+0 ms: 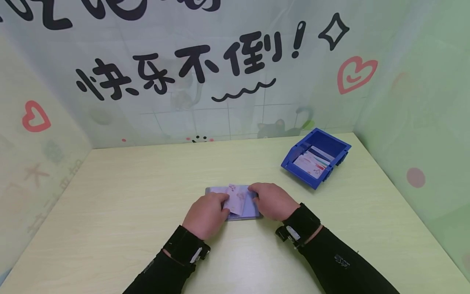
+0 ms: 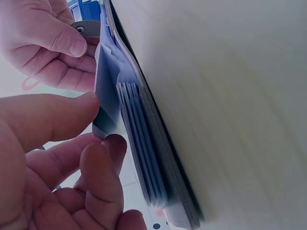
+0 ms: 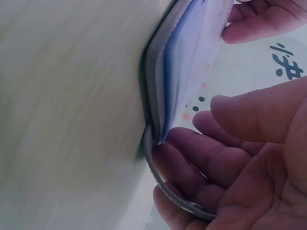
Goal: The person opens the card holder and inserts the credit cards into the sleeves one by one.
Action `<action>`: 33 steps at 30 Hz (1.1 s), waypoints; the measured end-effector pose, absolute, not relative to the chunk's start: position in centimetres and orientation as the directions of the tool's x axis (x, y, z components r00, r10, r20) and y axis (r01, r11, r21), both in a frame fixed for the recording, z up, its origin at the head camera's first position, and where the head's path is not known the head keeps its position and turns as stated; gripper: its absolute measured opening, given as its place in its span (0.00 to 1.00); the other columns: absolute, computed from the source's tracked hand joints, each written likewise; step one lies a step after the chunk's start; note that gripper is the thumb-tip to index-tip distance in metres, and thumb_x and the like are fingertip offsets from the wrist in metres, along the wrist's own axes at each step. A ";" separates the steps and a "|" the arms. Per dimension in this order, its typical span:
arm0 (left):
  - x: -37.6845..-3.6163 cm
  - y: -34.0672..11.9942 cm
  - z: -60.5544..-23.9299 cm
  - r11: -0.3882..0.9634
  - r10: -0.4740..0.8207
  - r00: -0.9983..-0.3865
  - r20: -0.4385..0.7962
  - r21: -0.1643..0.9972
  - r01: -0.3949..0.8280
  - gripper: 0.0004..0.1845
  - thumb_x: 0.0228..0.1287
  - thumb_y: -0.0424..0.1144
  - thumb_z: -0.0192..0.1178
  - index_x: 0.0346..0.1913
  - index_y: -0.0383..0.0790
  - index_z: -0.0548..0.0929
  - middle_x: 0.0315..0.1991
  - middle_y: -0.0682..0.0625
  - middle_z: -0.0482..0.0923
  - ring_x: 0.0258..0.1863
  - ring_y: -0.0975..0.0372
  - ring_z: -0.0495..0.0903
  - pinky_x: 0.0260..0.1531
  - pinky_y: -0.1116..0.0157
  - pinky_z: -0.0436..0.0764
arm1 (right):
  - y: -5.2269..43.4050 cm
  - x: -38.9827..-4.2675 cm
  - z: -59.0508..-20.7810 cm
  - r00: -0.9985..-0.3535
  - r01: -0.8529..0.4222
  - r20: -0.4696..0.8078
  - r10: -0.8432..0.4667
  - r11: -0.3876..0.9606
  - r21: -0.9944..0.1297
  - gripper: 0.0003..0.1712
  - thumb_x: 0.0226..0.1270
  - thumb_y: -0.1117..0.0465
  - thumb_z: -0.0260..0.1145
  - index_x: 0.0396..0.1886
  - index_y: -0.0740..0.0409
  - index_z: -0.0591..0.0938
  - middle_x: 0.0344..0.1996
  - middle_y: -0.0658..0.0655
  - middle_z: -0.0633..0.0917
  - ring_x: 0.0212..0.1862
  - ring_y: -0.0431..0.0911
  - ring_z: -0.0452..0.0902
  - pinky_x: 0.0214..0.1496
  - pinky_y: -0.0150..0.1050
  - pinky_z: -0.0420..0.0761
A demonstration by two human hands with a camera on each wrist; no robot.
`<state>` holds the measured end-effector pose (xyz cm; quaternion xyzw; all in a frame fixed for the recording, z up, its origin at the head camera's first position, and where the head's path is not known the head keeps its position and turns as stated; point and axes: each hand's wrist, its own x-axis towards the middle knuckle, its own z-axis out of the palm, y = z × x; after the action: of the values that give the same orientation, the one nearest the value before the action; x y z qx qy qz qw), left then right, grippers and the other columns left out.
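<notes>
A card holder (image 1: 251, 209) with a grey cover and pale purple sleeves lies open on the table in the head view. My left hand (image 1: 206, 215) pinches a small pink card (image 1: 238, 200) with a flower print over the sleeves. From the left wrist view, the card (image 2: 106, 91) stands tilted off the stacked sleeves (image 2: 141, 143), its lower corner between thumb and fingers. My right hand (image 1: 273, 200) holds the holder's right edge. In the right wrist view its fingers curl by the page corner and round the grey strap (image 3: 168, 191), while the thumb (image 3: 249, 108) stays apart.
A blue plastic tray (image 1: 332, 141) with several printed cards (image 1: 312, 163) in it sits at the back right of the pale wooden table (image 1: 147, 183). Printed cloth walls (image 1: 227, 118) close off the back and both sides.
</notes>
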<state>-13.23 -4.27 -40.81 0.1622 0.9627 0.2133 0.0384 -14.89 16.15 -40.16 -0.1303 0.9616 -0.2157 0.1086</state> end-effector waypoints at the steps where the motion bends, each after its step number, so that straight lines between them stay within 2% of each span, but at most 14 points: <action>1: -13.2 -4.3 -40.8 0.856 0.327 -0.945 -0.006 0.425 0.293 0.19 0.70 0.38 0.69 0.61 0.36 0.87 0.58 0.43 0.88 0.57 0.52 0.87 0.58 0.51 0.85 | 16.2 -14.9 -40.2 -0.942 -0.205 -0.152 -0.299 0.873 -0.443 0.22 0.80 0.64 0.60 0.69 0.65 0.79 0.64 0.60 0.85 0.64 0.52 0.82 0.69 0.51 0.80; 11: -13.0 -3.8 -40.9 0.854 0.347 -0.938 -0.014 0.419 0.310 0.17 0.71 0.38 0.68 0.59 0.37 0.88 0.57 0.43 0.88 0.58 0.51 0.87 0.59 0.50 0.84 | 16.2 -14.8 -40.2 -0.944 -0.214 -0.138 -0.301 0.872 -0.440 0.21 0.80 0.64 0.60 0.68 0.65 0.80 0.64 0.60 0.85 0.61 0.51 0.83 0.68 0.51 0.80; 22: -12.8 -3.4 -40.9 0.838 0.392 -0.920 -0.017 0.419 0.349 0.17 0.73 0.39 0.66 0.60 0.39 0.88 0.56 0.45 0.88 0.51 0.55 0.88 0.54 0.52 0.86 | 16.2 -14.8 -40.2 -0.945 -0.204 -0.143 -0.294 0.871 -0.447 0.22 0.81 0.65 0.59 0.69 0.64 0.79 0.63 0.60 0.85 0.60 0.50 0.83 0.67 0.51 0.81; 33: -12.6 -2.9 -40.9 0.837 0.417 -0.908 -0.029 0.402 0.371 0.19 0.73 0.41 0.67 0.62 0.39 0.87 0.57 0.45 0.87 0.58 0.53 0.85 0.59 0.47 0.83 | 16.2 -14.8 -40.3 -0.947 -0.207 -0.134 -0.293 0.872 -0.444 0.22 0.80 0.66 0.57 0.69 0.66 0.78 0.62 0.61 0.86 0.58 0.50 0.83 0.66 0.50 0.82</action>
<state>-12.64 -2.94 -40.87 0.2060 0.9566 0.1976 0.0579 -14.78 16.23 -40.30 -0.1297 0.9624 -0.2172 0.0988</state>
